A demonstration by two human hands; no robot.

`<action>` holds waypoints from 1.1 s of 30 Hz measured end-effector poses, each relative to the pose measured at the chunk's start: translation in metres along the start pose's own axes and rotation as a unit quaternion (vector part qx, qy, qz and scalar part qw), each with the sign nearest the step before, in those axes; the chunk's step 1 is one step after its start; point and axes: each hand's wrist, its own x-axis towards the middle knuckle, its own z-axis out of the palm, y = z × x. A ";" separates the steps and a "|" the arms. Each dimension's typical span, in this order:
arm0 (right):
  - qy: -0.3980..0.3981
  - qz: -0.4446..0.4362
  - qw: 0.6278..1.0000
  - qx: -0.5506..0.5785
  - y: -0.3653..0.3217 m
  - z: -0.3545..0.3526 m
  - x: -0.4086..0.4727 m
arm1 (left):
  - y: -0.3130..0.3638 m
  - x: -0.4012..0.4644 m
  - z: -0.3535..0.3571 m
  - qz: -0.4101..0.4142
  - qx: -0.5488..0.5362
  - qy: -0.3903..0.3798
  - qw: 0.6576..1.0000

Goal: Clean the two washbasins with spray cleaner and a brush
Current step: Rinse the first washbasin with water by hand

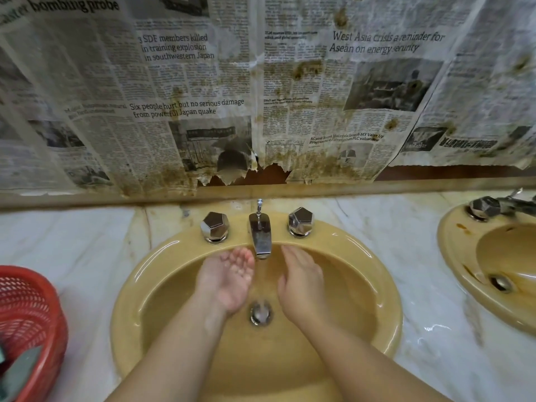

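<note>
Water runs from the spout (pixel 260 237) into the near washbasin (pixel 385 288). Left hand (pixel 229 278) and right hand (pixel 301 282), both relaxed and empty, flank the stream; sweep runoff toward the drain (pixel 261 314). Second washbasin (pixel 452 256) sits to the right.

Bench (pixel 377 227): white marble-look top with grey veining and brown staining along the back edge. Set into it, centre: yellow washbasin (pixel 162 271) with chrome tap and two faceted knobs at 12 o'clock. At 3 o'clock, partly cut off: second yellow washbasin (pixel 452 256), rim stained. At 9 o'clock, resting on top: red plastic basket (pixel 37 314).
</note>
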 end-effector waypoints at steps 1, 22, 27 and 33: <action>0.000 -0.012 1.000 -0.015 -0.006 0.000 0.008 | 0.007 -0.005 0.018 0.018 0.007 -0.017 1.000; -0.131 -0.075 0.983 -0.101 -0.011 0.000 0.048 | -0.036 0.049 -0.008 0.026 0.139 0.053 0.989; -0.084 -0.047 0.992 0.076 0.016 -0.003 0.011 | -0.041 0.045 -0.014 -0.063 0.131 0.020 0.989; 0.046 0.016 0.997 0.056 0.000 -0.013 0.007 | -0.045 0.040 -0.022 0.054 0.389 0.061 0.918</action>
